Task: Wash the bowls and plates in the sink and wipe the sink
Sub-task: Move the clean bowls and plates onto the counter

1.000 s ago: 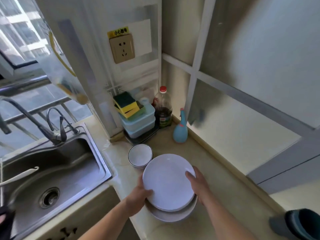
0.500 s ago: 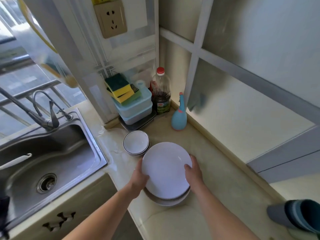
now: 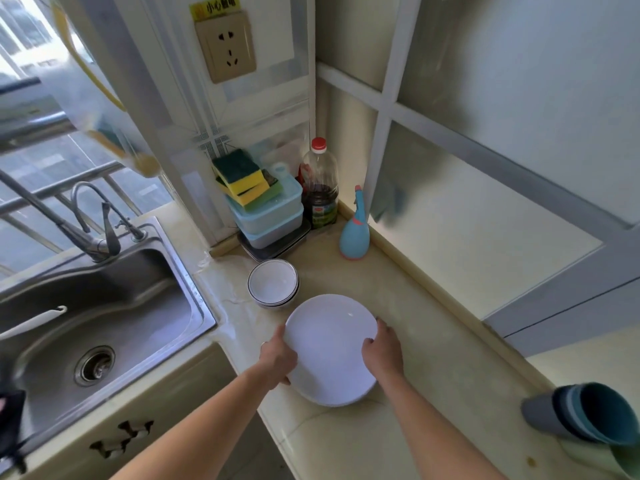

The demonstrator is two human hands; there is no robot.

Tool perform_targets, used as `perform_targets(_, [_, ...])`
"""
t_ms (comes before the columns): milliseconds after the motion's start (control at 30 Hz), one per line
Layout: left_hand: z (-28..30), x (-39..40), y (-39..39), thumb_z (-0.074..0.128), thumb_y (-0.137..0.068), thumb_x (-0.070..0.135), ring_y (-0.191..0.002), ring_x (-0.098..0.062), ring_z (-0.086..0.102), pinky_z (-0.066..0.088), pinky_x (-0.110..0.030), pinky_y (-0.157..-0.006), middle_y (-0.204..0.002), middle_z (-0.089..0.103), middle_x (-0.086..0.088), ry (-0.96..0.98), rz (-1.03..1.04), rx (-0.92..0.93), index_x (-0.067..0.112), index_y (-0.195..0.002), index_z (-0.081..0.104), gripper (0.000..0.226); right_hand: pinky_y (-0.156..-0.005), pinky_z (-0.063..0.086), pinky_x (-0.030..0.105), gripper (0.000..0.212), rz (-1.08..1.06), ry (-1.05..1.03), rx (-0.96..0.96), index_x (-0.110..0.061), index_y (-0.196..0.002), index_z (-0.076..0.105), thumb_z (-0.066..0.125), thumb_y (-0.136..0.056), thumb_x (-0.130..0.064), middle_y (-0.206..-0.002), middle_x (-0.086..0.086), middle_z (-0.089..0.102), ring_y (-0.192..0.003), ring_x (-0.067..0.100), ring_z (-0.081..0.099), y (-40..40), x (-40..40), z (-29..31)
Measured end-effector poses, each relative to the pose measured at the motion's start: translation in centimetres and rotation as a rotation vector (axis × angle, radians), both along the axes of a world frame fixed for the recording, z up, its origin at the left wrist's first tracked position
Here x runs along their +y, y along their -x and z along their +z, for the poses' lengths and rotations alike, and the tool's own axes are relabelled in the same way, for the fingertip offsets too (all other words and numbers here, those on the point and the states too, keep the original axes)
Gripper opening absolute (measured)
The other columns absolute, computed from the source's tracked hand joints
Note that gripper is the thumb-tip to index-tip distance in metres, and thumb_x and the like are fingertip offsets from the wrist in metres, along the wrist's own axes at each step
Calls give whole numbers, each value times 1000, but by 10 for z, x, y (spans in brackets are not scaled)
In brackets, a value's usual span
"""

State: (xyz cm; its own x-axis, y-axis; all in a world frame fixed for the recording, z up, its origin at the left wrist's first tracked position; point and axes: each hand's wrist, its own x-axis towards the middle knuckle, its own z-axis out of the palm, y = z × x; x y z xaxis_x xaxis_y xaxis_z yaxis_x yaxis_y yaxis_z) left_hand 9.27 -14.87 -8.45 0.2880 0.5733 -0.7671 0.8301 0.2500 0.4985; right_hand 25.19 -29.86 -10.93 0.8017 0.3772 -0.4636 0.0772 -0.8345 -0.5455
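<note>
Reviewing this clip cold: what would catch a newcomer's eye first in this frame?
Most striking is the white plate at centre, gripped at its rims by the left hand and right hand over the counter. Just behind it sit stacked white bowls. To the left lies the steel sink, and yellow-green sponges top blue boxes in the corner.

Beige countertop (image 3: 433, 341), wet nr sink: stacked plates (image 3: 329, 348), bowls (image 3: 273, 284), spray bottle (image 3: 354, 230), oil bottle (image 3: 319, 188), tray (image 3: 277, 245), cups (image 3: 581, 414).
</note>
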Motion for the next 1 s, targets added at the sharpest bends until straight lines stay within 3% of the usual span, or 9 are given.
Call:
perform_targets(133, [4, 15, 0, 45, -83, 20, -101, -25, 61, 58, -35, -74, -130, 56, -7, 33, 122, -82, 40, -152, 33, 73, -97, 44, 44, 44, 29, 172, -217, -9, -134, 51, 57, -92, -20, -139, 12, 48, -128, 33, 44, 1, 25, 8])
perform_targets(233, [1, 42, -5, 41, -72, 48, -111, -31, 59, 55, -46, -93, -136, 51, -12, -32, 390, -179, 24, -152, 35, 83, -93, 42, 47, 40, 64, -44, -350, -8, -125, 62, 62, -86, -13, -131, 12, 59, -121, 37, 50, -1, 63, 13])
perform_targets(400, [2, 84, -18, 46, -100, 30, -106, -32, 61, 60, -49, -83, -125, 53, -8, -2, 496, -356, 36, -149, 30, 52, -115, 22, 46, 36, 335, -54, -159, -25, -133, 54, 45, -98, -33, -125, -2, 67, -120, 24, 56, -4, 143, 17])
perform_targets(467, [-3, 95, -21, 49, -98, 23, -104, -34, 64, 62, -49, -78, -126, 55, -10, 12, 464, -361, 42, -137, 37, 44, -120, 10, 54, 44, 398, 25, -37, -26, -139, 45, 37, -99, -44, -123, 1, 69, -125, 27, 54, 0, 166, 15])
perform_targets(567, [-10, 103, -20, 49, -87, 11, -105, -37, 66, 63, -45, -71, -127, 57, -10, 26, 476, -401, 40, -132, 44, 54, -121, 1, 58, 51, 448, 119, 41, -30, -145, 38, 35, -98, -49, -127, 4, 67, -130, 29, 51, 9, 182, 10])
perform_targets(733, [-8, 106, -22, 46, -85, -4, -111, -37, 61, 62, -40, -68, -123, 55, -7, 44, 527, -462, 33, -131, 47, 59, -121, 4, 57, 43, 423, 136, 53, -29, -136, 45, 41, -96, -43, -124, 4, 67, -128, 29, 52, 7, 188, 11])
perform_targets(900, [7, 103, -29, 50, -86, -5, -112, -40, 58, 64, -46, -70, -124, 51, -9, 13, 570, -439, 35, -129, 45, 59, -120, 10, 54, 39, 357, 59, 25, -25, -127, 47, 48, -90, -38, -113, 5, 71, -120, 31, 56, 7, 186, 22])
perform_targets(1000, [26, 98, -34, 53, -88, 3, -108, -37, 60, 64, -49, -71, -126, 49, -9, -44, 529, -442, 31, -130, 41, 52, -107, 36, 47, 33, 302, -76, -31, -20, -117, 48, 51, -88, -37, -106, 8, 71, -109, 34, 61, 4, 180, 43])
